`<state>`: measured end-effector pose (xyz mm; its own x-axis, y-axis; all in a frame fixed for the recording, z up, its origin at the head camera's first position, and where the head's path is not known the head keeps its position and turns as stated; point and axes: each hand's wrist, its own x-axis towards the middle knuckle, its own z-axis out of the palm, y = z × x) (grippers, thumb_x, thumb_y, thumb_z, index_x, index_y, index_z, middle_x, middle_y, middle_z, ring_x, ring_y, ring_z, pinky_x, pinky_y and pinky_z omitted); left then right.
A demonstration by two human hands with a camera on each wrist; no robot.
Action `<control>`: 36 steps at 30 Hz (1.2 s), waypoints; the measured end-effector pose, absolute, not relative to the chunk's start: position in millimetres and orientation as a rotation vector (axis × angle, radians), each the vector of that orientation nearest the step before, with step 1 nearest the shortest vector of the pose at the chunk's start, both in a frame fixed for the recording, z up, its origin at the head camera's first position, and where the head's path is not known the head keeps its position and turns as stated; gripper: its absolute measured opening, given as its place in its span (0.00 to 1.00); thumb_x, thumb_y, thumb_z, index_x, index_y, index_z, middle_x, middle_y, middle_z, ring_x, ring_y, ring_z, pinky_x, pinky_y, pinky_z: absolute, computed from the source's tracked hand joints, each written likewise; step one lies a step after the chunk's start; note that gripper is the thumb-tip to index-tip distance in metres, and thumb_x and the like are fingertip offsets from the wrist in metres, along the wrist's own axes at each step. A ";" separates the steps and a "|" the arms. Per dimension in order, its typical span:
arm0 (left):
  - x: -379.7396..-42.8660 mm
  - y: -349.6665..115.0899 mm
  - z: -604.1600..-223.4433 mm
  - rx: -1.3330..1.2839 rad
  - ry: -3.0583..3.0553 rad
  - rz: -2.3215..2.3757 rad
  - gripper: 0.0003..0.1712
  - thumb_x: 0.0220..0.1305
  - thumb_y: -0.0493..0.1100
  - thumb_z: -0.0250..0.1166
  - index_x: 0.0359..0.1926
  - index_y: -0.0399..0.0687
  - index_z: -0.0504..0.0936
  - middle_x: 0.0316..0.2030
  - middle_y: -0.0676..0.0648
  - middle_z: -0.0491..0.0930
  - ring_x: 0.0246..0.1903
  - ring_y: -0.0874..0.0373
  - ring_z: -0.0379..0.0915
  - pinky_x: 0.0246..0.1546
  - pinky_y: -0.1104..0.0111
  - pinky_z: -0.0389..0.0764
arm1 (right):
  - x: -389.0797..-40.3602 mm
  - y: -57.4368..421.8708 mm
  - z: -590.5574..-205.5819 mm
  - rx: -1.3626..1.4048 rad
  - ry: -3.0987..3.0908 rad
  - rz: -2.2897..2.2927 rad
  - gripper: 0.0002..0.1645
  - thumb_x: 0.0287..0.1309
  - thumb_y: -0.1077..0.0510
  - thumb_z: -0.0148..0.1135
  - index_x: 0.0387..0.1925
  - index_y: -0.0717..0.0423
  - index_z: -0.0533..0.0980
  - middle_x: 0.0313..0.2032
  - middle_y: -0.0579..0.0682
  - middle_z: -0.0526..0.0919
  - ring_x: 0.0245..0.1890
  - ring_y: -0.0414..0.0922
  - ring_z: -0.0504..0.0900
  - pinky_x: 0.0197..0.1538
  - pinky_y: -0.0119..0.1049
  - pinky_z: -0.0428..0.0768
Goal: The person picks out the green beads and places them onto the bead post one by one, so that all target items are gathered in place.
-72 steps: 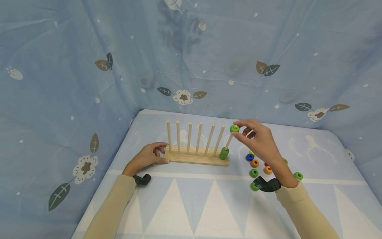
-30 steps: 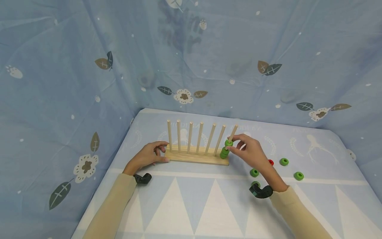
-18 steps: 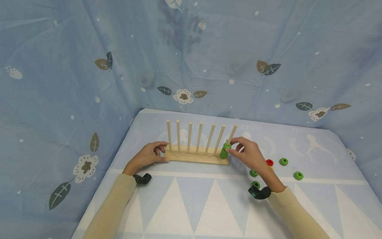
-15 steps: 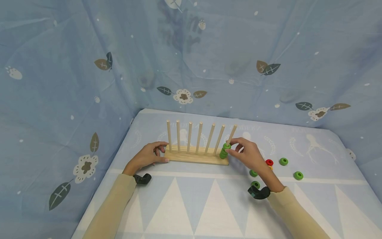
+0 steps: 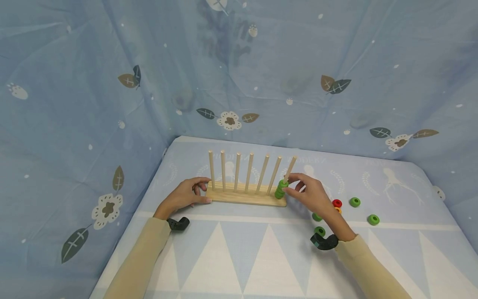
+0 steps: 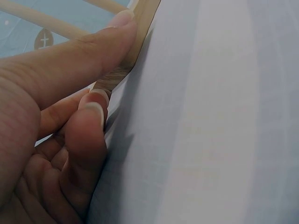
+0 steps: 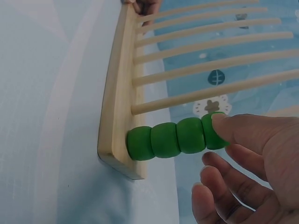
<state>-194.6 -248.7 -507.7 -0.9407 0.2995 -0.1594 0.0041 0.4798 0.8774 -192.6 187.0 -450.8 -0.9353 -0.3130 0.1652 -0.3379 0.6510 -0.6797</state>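
A wooden peg rack (image 5: 242,198) with a row of upright pegs stands on the table. My left hand (image 5: 186,193) grips its left end, thumb along the front edge of the base (image 6: 117,77) in the left wrist view. On the rightmost peg sits a stack of several green beads (image 5: 281,190). My right hand (image 5: 310,193) pinches the top green bead (image 7: 212,130) between thumb and index finger, right against the bead under it. The other right fingers curl loosely beside the stack. All the other pegs are bare.
Right of the rack lie loose beads: a red bead (image 5: 337,203), an orange bead (image 5: 338,210) partly behind my right wrist, and several green beads (image 5: 354,202). A blue patterned curtain (image 5: 239,74) hangs behind the table (image 5: 224,257).
My right hand has come down the rightmost peg, bringing a green bead from the peg's top onto the stack. It now covers the blue and yellow beads. The left hand stays put.
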 end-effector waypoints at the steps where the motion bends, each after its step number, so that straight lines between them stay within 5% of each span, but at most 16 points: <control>1: -194.7 -248.7 -507.8 0.261 2.438 1.446 0.45 0.53 0.48 0.83 0.70 0.46 0.74 0.45 0.43 0.76 0.29 0.52 0.70 0.21 0.64 0.77 | -192.2 188.0 -450.5 0.557 -2.825 1.173 0.25 0.60 0.52 0.76 0.58 0.52 0.81 0.47 0.49 0.86 0.35 0.43 0.82 0.33 0.36 0.79; 36: -194.5 -247.2 -505.6 0.240 2.449 1.419 0.45 0.54 0.49 0.82 0.71 0.49 0.73 0.48 0.43 0.76 0.32 0.50 0.71 0.23 0.63 0.78 | -142.5 289.1 -466.0 0.266 -2.840 1.055 0.23 0.65 0.52 0.72 0.59 0.50 0.80 0.47 0.50 0.86 0.37 0.40 0.79 0.33 0.30 0.79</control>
<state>-194.5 -247.2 -505.6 -0.9411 0.2905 -0.1732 -0.0059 0.4979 0.8672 -142.5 289.1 -466.0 -0.9797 -0.1281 0.1540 -0.1976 0.7445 -0.6377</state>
